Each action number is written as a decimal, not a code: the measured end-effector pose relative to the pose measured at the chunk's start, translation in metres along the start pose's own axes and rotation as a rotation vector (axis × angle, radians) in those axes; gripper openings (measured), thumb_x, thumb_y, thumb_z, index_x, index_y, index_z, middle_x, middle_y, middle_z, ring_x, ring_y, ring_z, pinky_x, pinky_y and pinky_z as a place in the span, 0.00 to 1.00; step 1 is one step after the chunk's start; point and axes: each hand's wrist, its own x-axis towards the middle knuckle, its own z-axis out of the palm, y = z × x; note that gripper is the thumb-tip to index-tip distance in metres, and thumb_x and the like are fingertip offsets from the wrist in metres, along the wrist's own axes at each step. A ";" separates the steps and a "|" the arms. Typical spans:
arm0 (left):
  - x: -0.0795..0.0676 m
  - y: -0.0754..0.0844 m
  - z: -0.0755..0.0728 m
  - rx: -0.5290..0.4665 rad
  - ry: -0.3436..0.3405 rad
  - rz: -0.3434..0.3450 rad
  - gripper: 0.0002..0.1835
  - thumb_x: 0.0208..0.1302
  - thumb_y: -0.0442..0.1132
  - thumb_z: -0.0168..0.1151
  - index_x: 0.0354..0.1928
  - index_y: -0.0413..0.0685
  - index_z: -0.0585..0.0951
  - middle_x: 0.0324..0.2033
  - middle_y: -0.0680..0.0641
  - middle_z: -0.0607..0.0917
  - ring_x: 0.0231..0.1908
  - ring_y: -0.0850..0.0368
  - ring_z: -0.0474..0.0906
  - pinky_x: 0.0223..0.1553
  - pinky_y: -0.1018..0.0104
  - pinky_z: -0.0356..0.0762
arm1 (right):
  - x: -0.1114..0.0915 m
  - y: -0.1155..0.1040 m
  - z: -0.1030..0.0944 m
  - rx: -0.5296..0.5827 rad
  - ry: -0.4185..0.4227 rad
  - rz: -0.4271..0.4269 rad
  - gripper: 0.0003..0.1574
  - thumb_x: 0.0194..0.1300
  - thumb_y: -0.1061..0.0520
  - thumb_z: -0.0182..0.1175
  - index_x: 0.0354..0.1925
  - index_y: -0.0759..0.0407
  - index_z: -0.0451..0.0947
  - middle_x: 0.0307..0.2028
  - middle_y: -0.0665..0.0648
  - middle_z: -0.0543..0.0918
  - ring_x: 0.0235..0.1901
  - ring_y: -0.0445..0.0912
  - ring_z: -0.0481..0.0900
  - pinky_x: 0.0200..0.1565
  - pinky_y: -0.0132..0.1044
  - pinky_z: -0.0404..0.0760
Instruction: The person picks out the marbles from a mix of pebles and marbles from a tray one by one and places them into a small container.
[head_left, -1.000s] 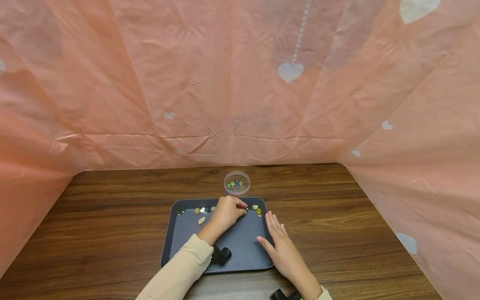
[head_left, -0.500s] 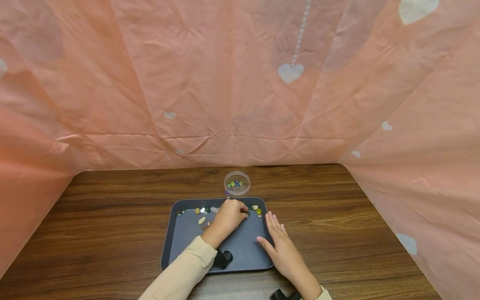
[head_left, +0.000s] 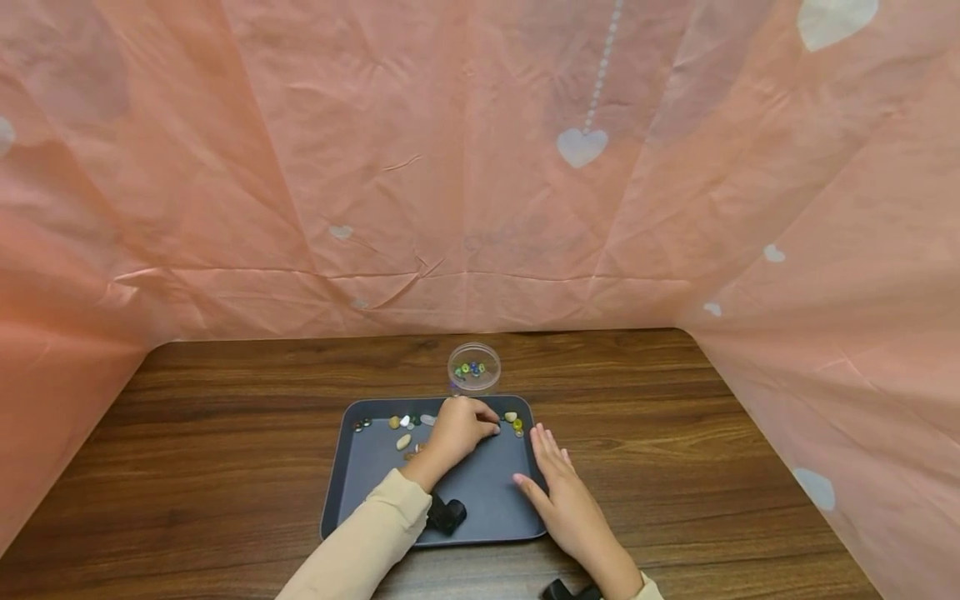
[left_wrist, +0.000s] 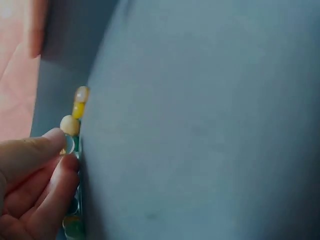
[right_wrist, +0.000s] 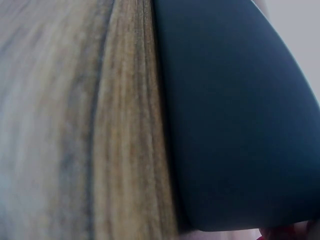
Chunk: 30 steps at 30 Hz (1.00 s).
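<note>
One small clear piece [left_wrist: 69, 144] sits pinched between thumb and finger of the left hand [head_left: 456, 432], inside the grey tray [head_left: 491, 492] near its far wall. Just beside it are a pale stone [left_wrist: 70, 125] and a yellow bead [left_wrist: 78, 110], part of a row along that wall. The right hand [head_left: 568, 504] lies at the tray's right edge, fingers straight, thumb spread apart. Beyond the tray, a clear dish [head_left: 474, 386] of beads stands on the wooden table [head_left: 660, 433].

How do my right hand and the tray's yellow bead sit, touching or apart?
Apart: the head view shows the tray wall between the right hand and the yellow bead.
</note>
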 end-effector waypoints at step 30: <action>0.020 0.001 -0.049 -1.047 0.051 -0.352 0.19 0.64 0.28 0.64 0.55 0.27 0.80 0.43 0.42 0.89 0.41 0.58 0.87 0.55 0.60 0.81 | 0.000 0.001 0.002 -0.012 0.030 -0.024 0.45 0.71 0.46 0.58 0.76 0.64 0.54 0.76 0.65 0.57 0.76 0.59 0.53 0.74 0.58 0.51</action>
